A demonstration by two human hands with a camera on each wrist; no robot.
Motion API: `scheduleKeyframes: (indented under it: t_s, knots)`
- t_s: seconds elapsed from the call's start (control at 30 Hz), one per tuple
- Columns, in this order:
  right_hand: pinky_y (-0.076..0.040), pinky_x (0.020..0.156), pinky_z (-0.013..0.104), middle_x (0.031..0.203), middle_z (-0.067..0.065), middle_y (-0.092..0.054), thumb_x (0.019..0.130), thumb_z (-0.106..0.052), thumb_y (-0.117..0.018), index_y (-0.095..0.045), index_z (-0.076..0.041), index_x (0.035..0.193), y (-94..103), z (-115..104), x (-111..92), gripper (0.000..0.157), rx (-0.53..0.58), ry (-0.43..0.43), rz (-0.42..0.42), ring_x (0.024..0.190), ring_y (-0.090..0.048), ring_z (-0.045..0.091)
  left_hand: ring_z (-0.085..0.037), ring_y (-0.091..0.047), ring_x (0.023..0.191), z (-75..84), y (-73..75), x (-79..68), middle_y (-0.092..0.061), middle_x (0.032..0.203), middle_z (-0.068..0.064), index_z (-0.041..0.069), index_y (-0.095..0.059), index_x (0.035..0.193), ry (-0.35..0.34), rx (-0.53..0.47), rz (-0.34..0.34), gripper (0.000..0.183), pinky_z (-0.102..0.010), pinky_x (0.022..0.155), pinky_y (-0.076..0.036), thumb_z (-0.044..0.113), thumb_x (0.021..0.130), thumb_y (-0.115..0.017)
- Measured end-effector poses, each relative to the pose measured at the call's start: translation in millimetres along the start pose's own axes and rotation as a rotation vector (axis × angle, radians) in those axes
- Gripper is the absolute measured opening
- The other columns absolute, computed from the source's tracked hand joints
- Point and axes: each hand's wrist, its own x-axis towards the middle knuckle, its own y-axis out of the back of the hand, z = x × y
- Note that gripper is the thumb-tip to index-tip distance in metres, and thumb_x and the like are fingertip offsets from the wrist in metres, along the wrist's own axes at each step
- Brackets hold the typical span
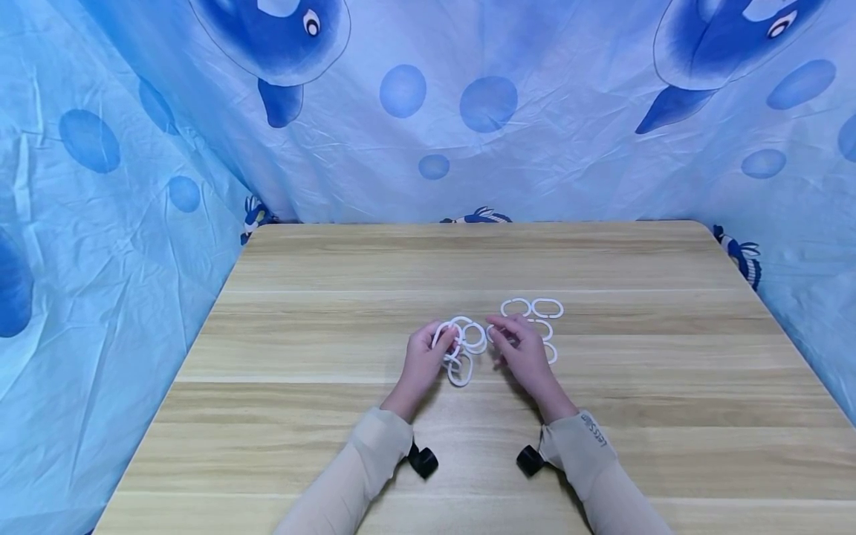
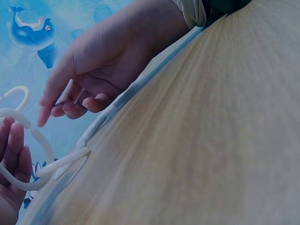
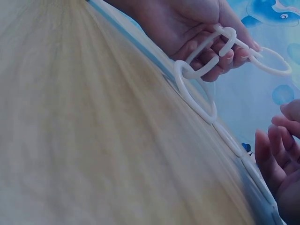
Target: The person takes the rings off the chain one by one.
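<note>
My left hand (image 1: 428, 353) pinches a short chain of white plastic links (image 3: 197, 93), oval rings with a gap in one side. Several links hang joined together from its thumb and fingers, one of them down toward the table. My right hand (image 1: 524, 353) is just to the right of them, its fingers loosely bent and nothing seen between them. Near its fingertips the edge of another white link (image 1: 490, 334) shows, partly hidden by the hand. In the left wrist view the right hand (image 2: 110, 58) is apart from the held links.
More loose white links lie on the wooden table (image 1: 321, 431) behind and right of my right hand, including a far link (image 1: 548, 299) and a nearer link (image 1: 554, 354). A blue curtain (image 1: 428, 126) with whale pictures surrounds the table's back and sides.
</note>
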Motion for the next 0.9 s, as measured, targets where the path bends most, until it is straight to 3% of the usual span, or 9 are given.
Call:
scheduleKeyframes:
  t_s: [0.2,0.5,0.9]
  knots:
    - [-0.058,0.048,0.032,0.113,0.015,-0.055,0.094,-0.008,-0.061,-0.064,0.001,0.121,-3.1,-1.3,-3.2,0.029,0.052,0.03,-0.057,0.065,-0.056,0.018,-0.002,-0.06,0.064,0.1,-0.1,0.0,-0.059,0.068,0.008,-0.016,-0.058,0.094,0.001,0.001,0.004,0.024,-0.014,0.063,-0.054,0.008,0.095,-0.06]
    - [-0.057,0.047,0.031,0.112,0.018,-0.056,0.093,-0.002,-0.058,-0.063,0.01,0.116,-4.5,-0.9,-5.7,0.026,0.118,0.09,-0.064,0.061,-0.056,0.012,-0.002,-0.059,0.063,-1.3,-0.8,1.2,-0.059,0.068,0.006,-0.017,-0.058,0.094,0.0,-0.018,0.014,0.021,-0.014,0.061,-0.053,0.004,0.094,-0.059]
    - [-0.057,0.047,0.03,0.11,0.026,-0.058,0.093,-0.007,-0.062,-0.065,0.013,0.107,-4.2,-2.0,-5.2,0.025,0.17,0.051,-0.049,0.068,-0.057,0.011,-0.009,-0.062,0.064,0.0,-0.4,-0.3,-0.06,0.072,0.004,-0.016,-0.055,0.095,0.033,-0.064,-0.06,0.02,-0.018,0.059,-0.058,0.004,0.095,-0.057]
